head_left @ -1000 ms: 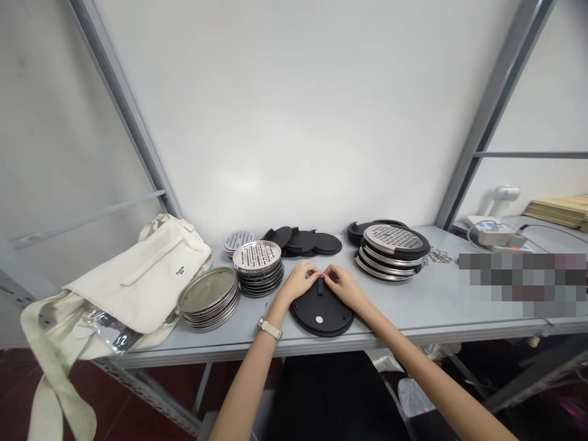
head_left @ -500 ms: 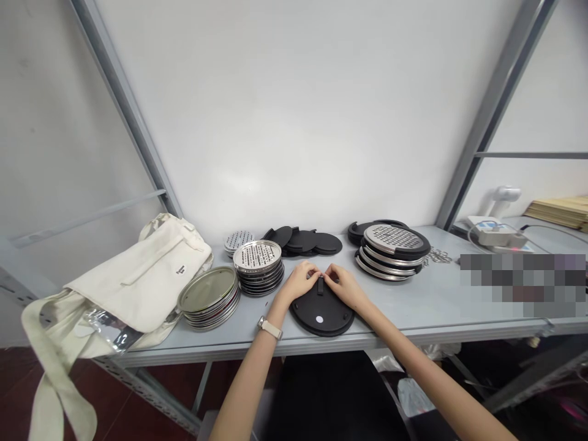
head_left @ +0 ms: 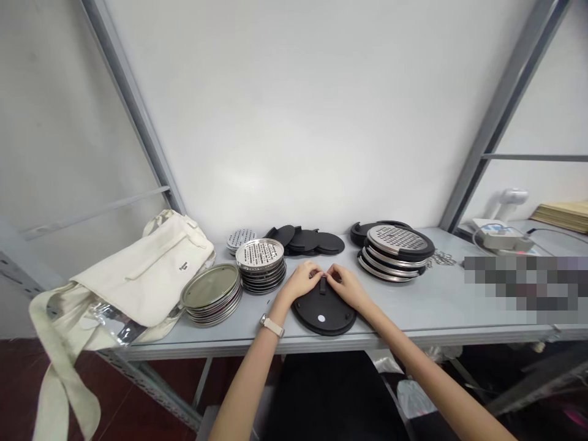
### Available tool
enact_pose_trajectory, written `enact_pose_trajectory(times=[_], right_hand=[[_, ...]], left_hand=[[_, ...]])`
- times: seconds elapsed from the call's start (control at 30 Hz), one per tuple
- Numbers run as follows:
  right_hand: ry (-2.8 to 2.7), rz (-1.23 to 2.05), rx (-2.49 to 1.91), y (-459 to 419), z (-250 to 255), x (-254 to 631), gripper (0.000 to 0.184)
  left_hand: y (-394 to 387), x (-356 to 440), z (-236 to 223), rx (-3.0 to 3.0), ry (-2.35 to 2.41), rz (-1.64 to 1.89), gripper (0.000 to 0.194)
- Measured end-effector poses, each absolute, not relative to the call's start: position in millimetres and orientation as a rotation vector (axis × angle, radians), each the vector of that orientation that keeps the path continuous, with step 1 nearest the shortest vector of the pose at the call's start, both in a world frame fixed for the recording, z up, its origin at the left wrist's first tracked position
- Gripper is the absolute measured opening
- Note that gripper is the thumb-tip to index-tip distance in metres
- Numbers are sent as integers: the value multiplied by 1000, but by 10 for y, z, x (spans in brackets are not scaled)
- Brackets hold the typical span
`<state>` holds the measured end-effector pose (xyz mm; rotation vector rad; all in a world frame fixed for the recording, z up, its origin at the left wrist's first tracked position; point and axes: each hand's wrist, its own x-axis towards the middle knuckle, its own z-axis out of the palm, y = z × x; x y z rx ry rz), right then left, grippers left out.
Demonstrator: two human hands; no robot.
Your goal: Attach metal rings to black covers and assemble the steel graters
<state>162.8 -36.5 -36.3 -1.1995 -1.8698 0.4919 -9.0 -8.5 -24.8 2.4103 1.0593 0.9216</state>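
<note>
A black round disc [head_left: 316,315] lies at the front of the table, with a white round sticker, small dark feet and a short black tab [head_left: 322,286] near its far edge. My left hand [head_left: 303,279], with a watch on its wrist, pinches its fingertips together at the far end of that tab. From the other side my right hand [head_left: 347,285] meets it, thumb and fingers closed in a pinch too. Whatever is between the fingertips is too small to make out. Both hands rest over the disc's far rim.
To the left stand a stack of olive-topped round plates [head_left: 212,288] and a stack of perforated grater discs [head_left: 261,256], beside a cream bag [head_left: 147,269]. Black discs [head_left: 303,240] lie behind. At right are stacked black-rimmed grater discs [head_left: 397,240] and small metal rings or chains [head_left: 441,258].
The view has shifted slightly, so the table's contents appear a little further right. Both hands keep their pinch at the tab, with hardly any visible movement.
</note>
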Motion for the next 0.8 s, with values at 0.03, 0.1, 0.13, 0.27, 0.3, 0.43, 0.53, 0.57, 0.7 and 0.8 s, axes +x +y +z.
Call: enact_pose_trajectory(times=[0.03,0.1,0.13,0.27,0.3,0.43,0.53,0.57,0.7,0.8], right_hand=[[-1873,494,-1202,-367,-361,1628,17],[-1879,502,-1205,-369,-356,1629,18],[-1882,506,-1207,-371,-354,1629,19],[-1907,507,-1239,-376,-341,1632,21],[-1913,507,-1252,-377,-339,1632,22],[-1944,526,-1294,-382,-338,1635,25],[-1944,529,-1305,-378,-353,1642,27],[-1941,525,-1302,-372,-360,1646,27],[-1935,522,-1267,-327,-405,1667,26],[-1904,540,-1225,-298,-440,1678,24]], left_hand=[[-88,-91,-244,2417,1061,917,20],[-97,-92,-235,2432,1062,909,20],[-103,-93,-231,2439,1062,906,20],[-124,-96,-225,2451,1065,896,21],[-127,-97,-228,2450,1065,893,21],[-129,-100,-254,2437,1059,894,21],[-132,-102,-263,2429,1061,899,21],[-135,-103,-262,2428,1060,898,20],[-153,-107,-249,2428,1067,903,18],[-160,-108,-247,2429,1068,916,13]])
